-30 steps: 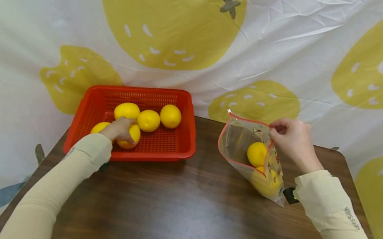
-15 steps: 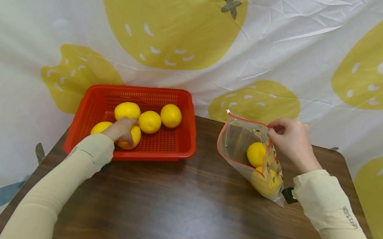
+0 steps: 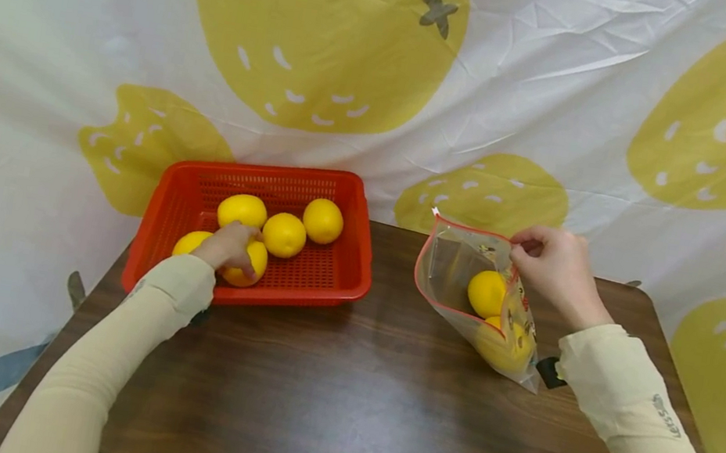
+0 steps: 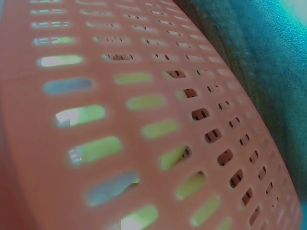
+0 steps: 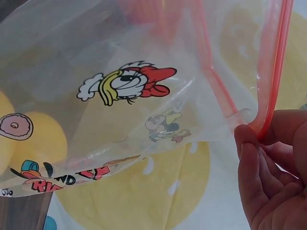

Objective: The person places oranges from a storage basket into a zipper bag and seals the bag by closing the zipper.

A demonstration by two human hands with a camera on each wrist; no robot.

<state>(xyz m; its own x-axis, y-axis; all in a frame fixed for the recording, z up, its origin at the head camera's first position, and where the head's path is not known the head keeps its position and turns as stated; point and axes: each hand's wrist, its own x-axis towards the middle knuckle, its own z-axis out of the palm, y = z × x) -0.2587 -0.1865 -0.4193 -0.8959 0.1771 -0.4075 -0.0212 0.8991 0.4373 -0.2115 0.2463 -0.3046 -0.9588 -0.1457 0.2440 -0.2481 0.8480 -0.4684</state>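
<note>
Inside the red plastic basket, at the left of the head view, my left hand grips a yellow lemon near the front wall. Other lemons lie around it, one partly covered by the hand. The left wrist view is filled by the slotted basket wall, with yellow showing through the slots and the hand hidden. At the right, my right hand pinches the red-edged rim of a clear zip bag, whose mouth gapes toward the left. Two lemons sit in the bag. Cartoon prints mark its side.
Basket and bag stand apart on a dark brown wooden table, both toward its back edge. A white cloth printed with big yellow fruit hangs directly behind the table and along its sides.
Almost nothing differs. The left hand stays on its lemon in the basket, and the right hand keeps the bag's rim up in nearly the same place.
</note>
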